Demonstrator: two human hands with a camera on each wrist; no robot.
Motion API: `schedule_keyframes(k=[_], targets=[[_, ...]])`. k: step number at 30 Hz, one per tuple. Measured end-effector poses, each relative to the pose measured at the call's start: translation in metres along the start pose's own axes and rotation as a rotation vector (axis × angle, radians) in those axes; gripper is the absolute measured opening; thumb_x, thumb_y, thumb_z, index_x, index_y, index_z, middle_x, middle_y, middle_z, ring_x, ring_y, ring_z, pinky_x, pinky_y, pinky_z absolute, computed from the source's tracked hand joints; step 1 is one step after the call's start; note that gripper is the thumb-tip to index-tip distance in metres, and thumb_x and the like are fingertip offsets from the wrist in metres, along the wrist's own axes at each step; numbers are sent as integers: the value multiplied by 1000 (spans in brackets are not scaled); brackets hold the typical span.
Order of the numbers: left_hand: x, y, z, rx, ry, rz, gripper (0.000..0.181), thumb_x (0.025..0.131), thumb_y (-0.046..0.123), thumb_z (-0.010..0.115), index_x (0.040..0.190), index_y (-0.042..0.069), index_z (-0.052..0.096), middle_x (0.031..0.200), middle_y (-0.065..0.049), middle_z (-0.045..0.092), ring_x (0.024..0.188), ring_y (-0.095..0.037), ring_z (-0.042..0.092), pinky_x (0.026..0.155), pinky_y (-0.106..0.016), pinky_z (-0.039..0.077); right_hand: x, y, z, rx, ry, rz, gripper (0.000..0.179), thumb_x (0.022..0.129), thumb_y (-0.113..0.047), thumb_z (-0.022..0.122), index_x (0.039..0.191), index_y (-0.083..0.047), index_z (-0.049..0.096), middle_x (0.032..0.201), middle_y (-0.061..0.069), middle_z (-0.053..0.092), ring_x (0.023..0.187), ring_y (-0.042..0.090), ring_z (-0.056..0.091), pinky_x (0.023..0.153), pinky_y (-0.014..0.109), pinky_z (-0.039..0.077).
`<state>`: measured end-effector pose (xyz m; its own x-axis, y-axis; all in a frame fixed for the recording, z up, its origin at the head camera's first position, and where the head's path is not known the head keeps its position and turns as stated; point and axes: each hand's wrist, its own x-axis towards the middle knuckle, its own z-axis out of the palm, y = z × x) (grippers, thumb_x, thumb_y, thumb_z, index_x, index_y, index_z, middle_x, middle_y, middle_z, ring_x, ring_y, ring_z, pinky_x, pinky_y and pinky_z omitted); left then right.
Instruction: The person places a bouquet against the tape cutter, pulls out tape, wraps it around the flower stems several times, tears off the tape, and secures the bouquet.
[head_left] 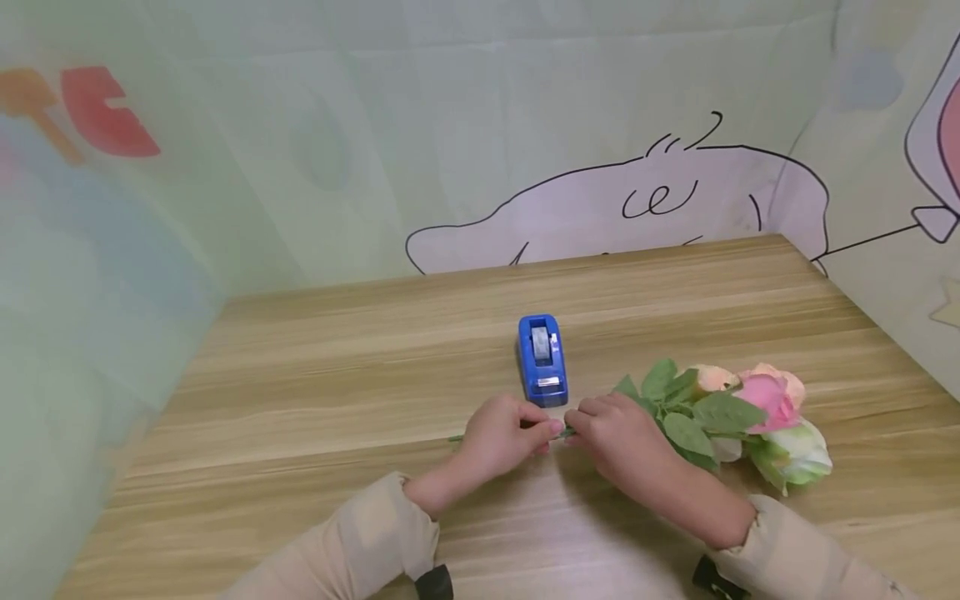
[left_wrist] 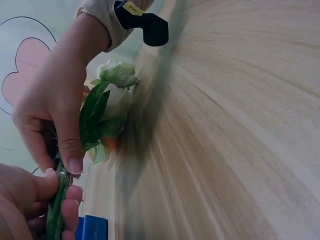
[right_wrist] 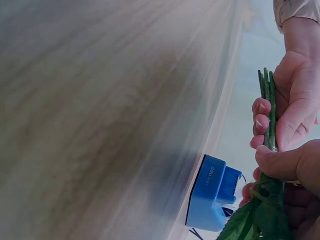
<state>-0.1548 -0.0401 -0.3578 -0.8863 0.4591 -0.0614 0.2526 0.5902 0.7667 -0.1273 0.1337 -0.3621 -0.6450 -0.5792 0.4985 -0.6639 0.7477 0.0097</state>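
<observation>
A bunch of artificial flowers (head_left: 772, 400) lies sideways, its pink, peach and white-green heads to the right and its green stems (right_wrist: 270, 107) gathered to the left. My left hand (head_left: 506, 435) pinches the stems between thumb and fingers. Close beside it, my right hand (head_left: 626, 437) grips the same stems just below the leaves (head_left: 693, 417). Something clear and shiny, looking like tape, is around the stems between the hands in the left wrist view. Just beyond the hands stands a blue tape dispenser (head_left: 543, 360) holding a roll of clear tape.
The wood-grain table (head_left: 300, 375) extends around the hands. A printed cloth backdrop (head_left: 337, 167) rises behind the table's far edge and along its sides. Black wrist straps (head_left: 433, 582) show at the sleeves.
</observation>
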Motion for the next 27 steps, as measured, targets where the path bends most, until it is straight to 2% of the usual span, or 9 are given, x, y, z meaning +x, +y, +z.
schedule_keyframes(k=[5,9,15,23,27], targets=[[0,-2,2,3,27,32,17,85,21,69,76,7,74,58,7,62,52,-3,50,47,-19,35,1,-2,-2,35,-41,55,23,66,-14,83,71,-9,61,61,-3,53,54,13,52,52,26,43],[0,-3,3,-15,45,49,16,84,20,71,75,6,74,59,5,63,53,-3,51,47,-19,36,3,-2,-4,28,-110,89,21,69,-17,81,71,-9,62,61,-4,51,52,11,48,48,24,40],[-1,-6,5,-22,76,66,14,82,18,72,74,7,74,60,6,63,59,-5,50,54,-20,38,3,-2,-3,-8,-178,79,20,75,-21,77,74,-7,63,62,-3,52,52,12,49,51,27,41],[-2,-7,5,-20,79,44,14,81,20,73,72,9,73,60,7,63,60,-4,49,57,-21,38,2,-1,2,24,-119,54,17,74,-21,77,74,-9,65,60,-4,51,51,11,47,52,28,41],[0,-8,4,-28,38,30,15,84,20,71,76,8,73,61,7,63,61,-5,49,57,-21,39,1,1,4,29,-75,41,16,72,-20,79,74,-10,67,60,-4,53,52,12,49,53,27,42]])
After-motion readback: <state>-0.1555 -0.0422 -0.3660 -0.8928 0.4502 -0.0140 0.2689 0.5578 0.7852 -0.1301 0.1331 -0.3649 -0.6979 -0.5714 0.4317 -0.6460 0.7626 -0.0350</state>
